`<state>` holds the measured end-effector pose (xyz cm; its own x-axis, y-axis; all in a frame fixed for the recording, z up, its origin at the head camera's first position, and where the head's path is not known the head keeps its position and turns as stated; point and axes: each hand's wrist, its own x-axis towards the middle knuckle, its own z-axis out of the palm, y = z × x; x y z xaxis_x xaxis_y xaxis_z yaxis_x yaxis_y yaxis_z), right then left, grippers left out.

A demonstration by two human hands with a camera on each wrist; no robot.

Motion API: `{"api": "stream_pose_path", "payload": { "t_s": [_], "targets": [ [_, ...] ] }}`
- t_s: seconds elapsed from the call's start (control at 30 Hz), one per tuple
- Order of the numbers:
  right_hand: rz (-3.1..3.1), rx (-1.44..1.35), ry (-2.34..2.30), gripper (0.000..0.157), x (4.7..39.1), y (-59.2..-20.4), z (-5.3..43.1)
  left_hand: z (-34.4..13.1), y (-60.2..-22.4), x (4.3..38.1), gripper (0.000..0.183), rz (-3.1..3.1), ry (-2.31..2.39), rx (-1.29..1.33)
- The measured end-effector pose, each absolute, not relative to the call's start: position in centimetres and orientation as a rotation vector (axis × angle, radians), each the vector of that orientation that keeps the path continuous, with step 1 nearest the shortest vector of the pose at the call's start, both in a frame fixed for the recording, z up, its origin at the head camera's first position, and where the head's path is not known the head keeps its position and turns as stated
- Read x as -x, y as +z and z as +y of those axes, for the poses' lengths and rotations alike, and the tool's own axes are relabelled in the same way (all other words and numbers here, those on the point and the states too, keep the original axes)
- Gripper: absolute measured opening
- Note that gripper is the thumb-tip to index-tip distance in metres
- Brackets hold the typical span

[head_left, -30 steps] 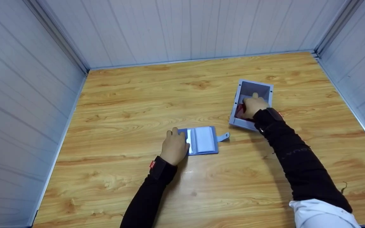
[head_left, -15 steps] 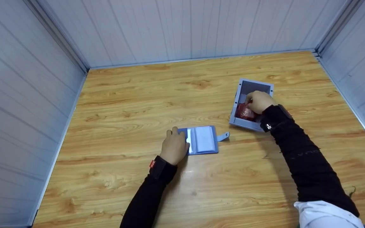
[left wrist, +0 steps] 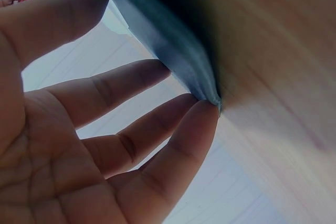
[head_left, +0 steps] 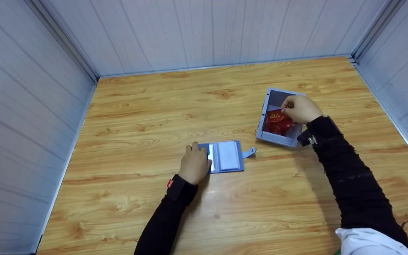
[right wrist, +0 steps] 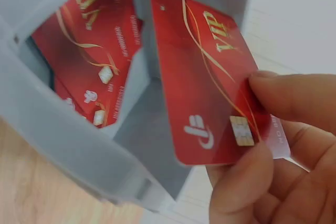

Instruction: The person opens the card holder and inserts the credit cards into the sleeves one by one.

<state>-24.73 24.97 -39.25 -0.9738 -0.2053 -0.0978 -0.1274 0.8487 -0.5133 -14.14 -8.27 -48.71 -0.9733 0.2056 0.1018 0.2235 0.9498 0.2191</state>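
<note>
My right hand (head_left: pixel 303 109) pinches a red VIP card (right wrist: pixel 207 77) between thumb and fingers, holding it tilted over the grey box (head_left: pixel 276 139). A pale second edge shows behind that card at my fingers. More red VIP cards (right wrist: pixel 92 40) lie inside the box, seen in the right wrist view. On the table, a blue card holder (head_left: pixel 229 156) lies spread open with clear sleeves, its strap (head_left: pixel 249 152) pointing right. My left hand (head_left: pixel 194 164) rests on the holder's left cover, its fingertips (left wrist: pixel 157 69) pressing there fairly straight and spread. The hand hides part of that cover.
Everything stands on a wood-grain table (head_left: pixel 147 117). Pale panel walls (head_left: pixel 197 35) enclose it at the back and on both sides. The box stands right of the holder and farther back, its open top facing up.
My right hand has risen from deep inside the box and shifted right, bringing up a red card whose VIP lettering now shows. The left hand and the card holder have stayed put.
</note>
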Motion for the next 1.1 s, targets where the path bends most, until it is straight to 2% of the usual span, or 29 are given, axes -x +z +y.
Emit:
{"api": "stream_pose_path", "payload": {
  "t_s": [0.23,0.47,0.8,1.1],
  "targets": [
    [2.875,0.214,-0.891,0.022,23.7,-37.4,24.9,-8.3,-48.7,14.2,0.029,-3.035,-0.355,0.335],
    [2.833,0.278,-1.052,0.017,22.7,-36.5,22.8,-8.3,-48.6,14.1,0.029,-3.047,-0.378,0.327],
    [2.585,0.391,-1.29,0.017,22.6,-38.6,19.5,-8.4,-48.7,14.0,0.03,-2.986,-0.331,0.383],
    [2.369,0.32,-1.481,0.015,22.0,-41.6,16.6,-8.3,-48.5,13.9,0.026,-3.013,-0.385,0.364]
  ]
}}
